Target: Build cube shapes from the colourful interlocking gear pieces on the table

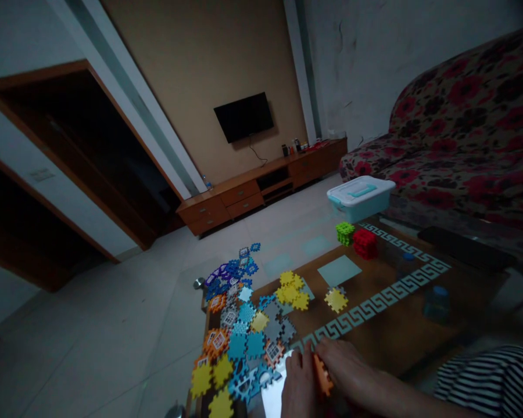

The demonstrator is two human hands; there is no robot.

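My left hand [298, 383] and my right hand [343, 367] are close together at the table's near edge. Between them an orange interlocking plastic tile [322, 376] with toothed edges shows in part, and the fingers of both hands are closed on it. The rest of that tile is hidden by the hands. Under and beside my left hand lies a white sheet [272, 395]. Just beyond, an orange tile with a white window frame [273, 352] lies near several grey tiles [273, 325].
Loose blue tiles [237, 346] and yellow tiles [200, 380] spread over the glass-topped table's left side. A yellow pile [292, 289], green block [345, 233] and red block [365, 243] lie farther off. A lidded box [361, 194] stands at the far end, near a flowered sofa [453, 128].
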